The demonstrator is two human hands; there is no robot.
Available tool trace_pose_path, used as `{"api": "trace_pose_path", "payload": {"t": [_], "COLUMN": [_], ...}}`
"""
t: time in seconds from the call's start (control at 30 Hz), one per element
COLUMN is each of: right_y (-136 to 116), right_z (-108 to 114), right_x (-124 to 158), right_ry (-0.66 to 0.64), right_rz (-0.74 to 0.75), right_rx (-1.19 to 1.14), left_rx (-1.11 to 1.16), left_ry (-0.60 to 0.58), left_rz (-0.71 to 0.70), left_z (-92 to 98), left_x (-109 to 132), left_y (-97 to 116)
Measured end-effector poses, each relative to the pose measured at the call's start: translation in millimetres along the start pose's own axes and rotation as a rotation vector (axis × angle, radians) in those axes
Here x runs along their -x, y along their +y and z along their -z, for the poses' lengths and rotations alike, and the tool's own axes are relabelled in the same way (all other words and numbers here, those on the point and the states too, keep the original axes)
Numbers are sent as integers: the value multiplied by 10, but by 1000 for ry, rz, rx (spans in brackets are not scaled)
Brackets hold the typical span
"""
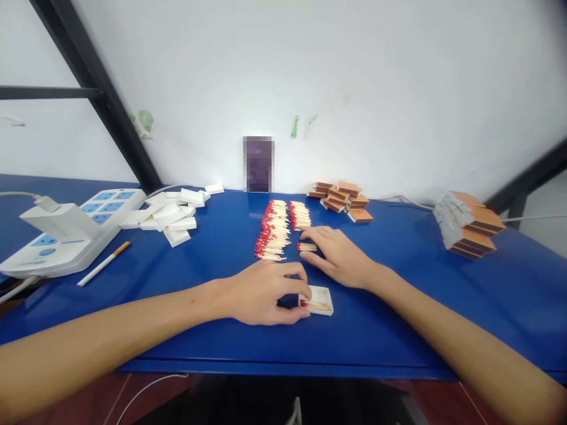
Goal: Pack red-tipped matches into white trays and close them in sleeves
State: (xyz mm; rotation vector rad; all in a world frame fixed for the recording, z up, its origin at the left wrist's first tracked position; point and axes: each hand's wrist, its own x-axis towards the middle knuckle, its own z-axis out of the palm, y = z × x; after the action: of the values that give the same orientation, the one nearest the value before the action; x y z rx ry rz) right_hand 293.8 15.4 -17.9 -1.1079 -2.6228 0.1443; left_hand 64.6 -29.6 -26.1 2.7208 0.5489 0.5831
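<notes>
My left hand grips the left end of a white matchbox tray, thumb at the near side and fingers at the far side. A few red-tipped matches lie inside along its near wall. Just beyond the tray, my right hand is closed around a small bunch of matches at the table surface, between thumb and fingers. Past both hands, loose matches are laid out in a large pile and a smaller pile, with red heads mostly to the left.
White trays are heaped at left, by a power strip with a plugged-in white adapter and a cigarette. Orange matchbox sleeves sit near the wall; stacked matchboxes stand at right on the blue table.
</notes>
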Motion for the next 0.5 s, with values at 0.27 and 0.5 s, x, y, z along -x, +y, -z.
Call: {"api": "trace_pose_path", "payload": {"t": [0.27, 0.5], "right_y": [-6, 34], "right_z": [8, -27], "right_x": [12, 21], "right_ry": [26, 12], "right_rz": [20, 20], "right_rx": [-3, 2], "left_rx": [-2, -20], "left_ry": [-8, -15], "left_rz": [11, 15], "left_z": [-6, 5], "left_x": [-2, -3], "left_y": [1, 6]}}
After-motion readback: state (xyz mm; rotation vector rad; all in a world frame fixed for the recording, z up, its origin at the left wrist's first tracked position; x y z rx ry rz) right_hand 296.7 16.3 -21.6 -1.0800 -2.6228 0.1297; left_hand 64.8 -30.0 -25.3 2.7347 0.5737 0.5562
